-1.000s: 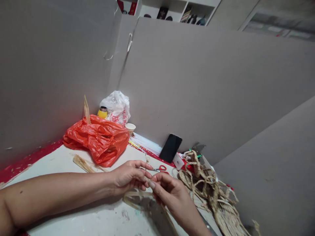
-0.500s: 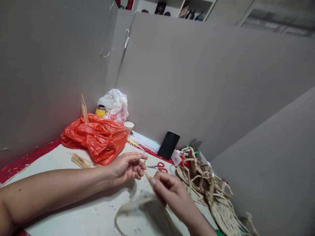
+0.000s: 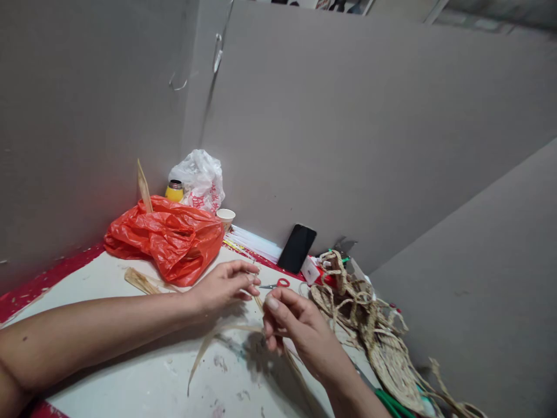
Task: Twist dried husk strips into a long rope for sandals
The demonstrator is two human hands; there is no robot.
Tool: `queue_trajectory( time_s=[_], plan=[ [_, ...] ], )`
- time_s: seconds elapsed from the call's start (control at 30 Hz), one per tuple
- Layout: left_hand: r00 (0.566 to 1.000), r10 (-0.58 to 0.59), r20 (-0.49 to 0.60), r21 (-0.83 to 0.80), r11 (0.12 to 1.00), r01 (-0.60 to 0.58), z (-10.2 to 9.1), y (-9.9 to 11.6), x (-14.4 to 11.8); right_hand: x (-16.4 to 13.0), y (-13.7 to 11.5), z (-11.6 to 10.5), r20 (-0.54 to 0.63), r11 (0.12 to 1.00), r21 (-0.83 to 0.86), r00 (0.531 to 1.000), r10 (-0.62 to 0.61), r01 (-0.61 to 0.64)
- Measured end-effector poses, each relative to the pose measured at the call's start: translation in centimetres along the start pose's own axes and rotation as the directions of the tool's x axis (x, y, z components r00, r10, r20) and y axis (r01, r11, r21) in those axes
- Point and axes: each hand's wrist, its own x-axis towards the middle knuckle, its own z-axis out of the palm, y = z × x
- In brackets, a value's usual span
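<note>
A pale fibre strip [image 3: 217,332] lies between the two hands, over the middle of the surface [image 3: 165,371]; one length of it curves out leftward and dips toward the near edge. The right hand [image 3: 300,331] has its grip closed narrowly around the strip, thumb against fingertips. The left hand [image 3: 226,284] is just beside, fingers loosely curled at the strip's upper end; whether its grip pinches anything I cannot make out. Beyond the fingertips lie red-handled scissors [image 3: 277,284]. A dark phone [image 3: 297,248] leans on the wall at the far edge. Braided cord pieces [image 3: 389,360] are heaped along the right edge. Toward the far left corner a red plastic bag [image 3: 169,235] sits crumpled, with a paper cup [image 3: 225,216], a white plastic bag [image 3: 200,177] and a yellow container [image 3: 174,193] close behind or beside it.
</note>
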Motion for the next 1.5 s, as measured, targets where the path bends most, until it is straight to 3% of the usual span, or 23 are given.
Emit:
queue_trajectory(
  time_s=[0.13, 0.2, 0.33, 0.4, 0.53, 0.63, 0.73, 0.8, 0.87, 0.97, 1.07, 1.27, 1.5],
  plan=[
    [0.952, -0.115, 0.282, 0.132, 0.988, 0.081, 1.1, -0.8, -1.2, 0.5, 0.3, 0.1, -0.004, 0.995, 0.093, 1.000, -0.023, 0.023],
    [0.952, -0.101, 0.290, 0.195, 0.980, 0.045, 1.5, -1.0, -1.6, 0.7, 0.3, 0.2, -0.017, 0.987, 0.153, 0.999, -0.037, 0.039],
    [0.939, 0.040, 0.342, 0.215, 0.969, -0.120, 1.7, -0.6, -1.6, 0.7, 0.0, -0.1, -0.039, 0.944, 0.329, 0.999, -0.015, 0.027],
    [0.946, 0.064, 0.319, 0.235, 0.961, -0.144, 1.5, -0.4, -1.5, 0.8, -0.2, -0.5, -0.085, 0.918, 0.393, 0.996, -0.020, 0.052],
    [0.980, 0.145, 0.139, 0.395, 0.899, -0.189, 0.3, -0.3, -0.7, 0.8, -0.7, -2.0, -0.251, 0.909, 0.383, 0.966, -0.067, 0.163],
    [0.966, 0.254, 0.054, 0.512, 0.823, -0.245, -1.5, -0.4, 0.9, 1.2, -1.0, -3.5, -0.376, 0.952, 0.226, 0.920, -0.110, 0.206],
    [0.960, 0.281, 0.018, 0.609, 0.758, -0.233, -3.0, -0.9, 2.5, 2.3, -0.5, -4.7, -0.372, 0.993, -0.086, 0.922, -0.108, 0.082],
    [0.971, 0.237, 0.012, 0.706, 0.686, -0.176, -3.3, -1.4, 3.2, 3.3, 0.5, -5.1, -0.325, 0.924, -0.379, 0.942, -0.085, -0.048],
    [0.985, 0.173, -0.004, 0.825, 0.558, -0.094, -3.0, -1.8, 3.7, 4.1, 1.7, -5.1, -0.295, 0.799, -0.588, 0.953, -0.067, -0.125],
    [0.996, 0.083, -0.025, 0.949, 0.315, -0.002, -2.0, -2.5, 4.4, 4.8, 3.4, -4.7, -0.298, 0.706, -0.689, 0.952, -0.068, -0.165],
    [0.999, 0.027, -0.018, 0.977, 0.211, 0.012, -1.2, -3.1, 5.5, 5.1, 4.4, -4.1, -0.314, 0.627, -0.754, 0.946, -0.079, -0.198],
    [1.000, -0.021, 0.002, 0.958, 0.285, 0.004, -1.1, -3.5, 7.0, 6.1, 5.5, -3.9, -0.330, 0.560, -0.801, 0.937, -0.118, -0.212],
    [0.996, -0.076, 0.042, 0.839, 0.544, 0.006, -1.5, -3.3, 7.0, 6.8, 7.0, -4.9, -0.308, 0.649, -0.747, 0.940, -0.146, -0.144]
  ],
)
